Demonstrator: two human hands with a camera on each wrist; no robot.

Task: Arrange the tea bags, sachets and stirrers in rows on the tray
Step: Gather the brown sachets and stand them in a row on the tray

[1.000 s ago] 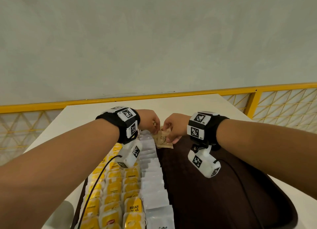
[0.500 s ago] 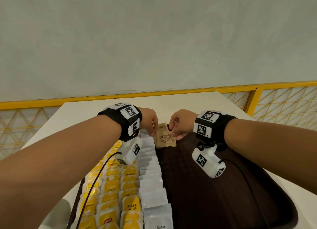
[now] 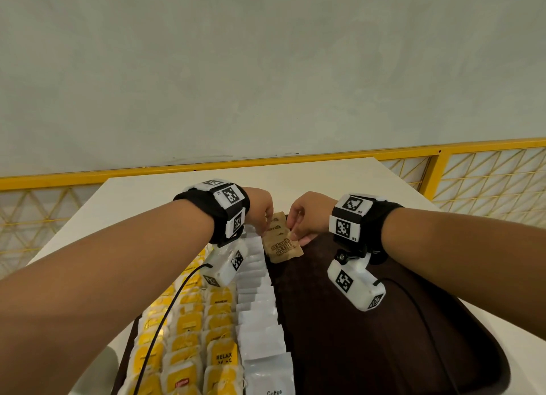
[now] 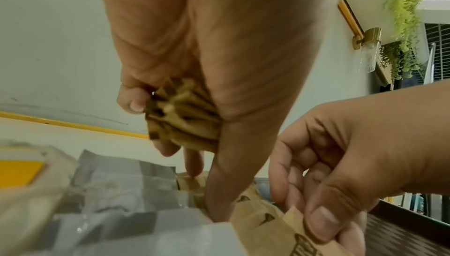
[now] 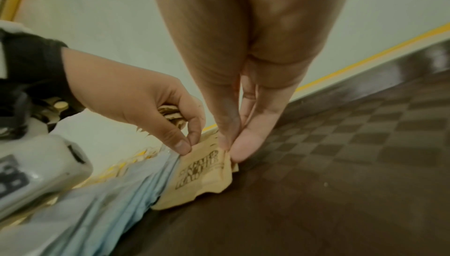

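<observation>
Hands meet at the tray's 12 o'clock end, laying brown sugar sachets.

Yellow tea bags (image 3: 189, 332) fill rows on the dark, checker-textured tray (image 3: 384, 350), a row of white coffee sachets (image 3: 260, 314) beside them at 3 o'clock. The left hand (image 3: 260, 208) clutches a bundle of brown sachets (image 4: 182, 113), too many to count. The right hand (image 3: 307, 214) pinches the crinkled paper brown sachet (image 3: 282, 246) lying against the white row.

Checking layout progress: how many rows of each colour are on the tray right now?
Yellow tea bags: 3 rows in view
White sachets: 1 row
Brown sachets: 1 row, barely begun
Total: 5 rows
</observation>
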